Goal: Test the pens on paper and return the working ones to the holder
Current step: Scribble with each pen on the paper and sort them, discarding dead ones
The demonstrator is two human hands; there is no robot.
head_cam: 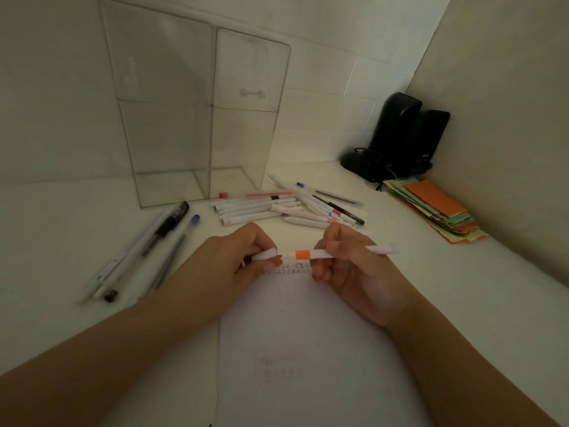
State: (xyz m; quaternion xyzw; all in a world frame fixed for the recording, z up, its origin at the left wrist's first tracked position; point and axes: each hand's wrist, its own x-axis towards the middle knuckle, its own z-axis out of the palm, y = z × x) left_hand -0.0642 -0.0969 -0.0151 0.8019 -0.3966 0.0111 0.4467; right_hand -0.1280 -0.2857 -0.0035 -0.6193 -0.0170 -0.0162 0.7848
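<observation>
My right hand (351,266) grips a white pen with an orange band (303,254), held level above the top of the paper (308,349). My left hand (243,257) pinches the pen's white cap (265,254) at its left end; cap and pen are just apart or barely touching. The paper lies on the desk below both hands, with faint marks near its top edge and lower middle. A pile of several white pens (277,208) lies behind my hands. The clear plastic holder (197,118) stands at the back left, empty inside.
Three longer pens (147,248) lie to the left on the desk. A stack of coloured paper slips (437,208) sits at the right by the wall. Black speakers (400,137) and a cable occupy the back right corner.
</observation>
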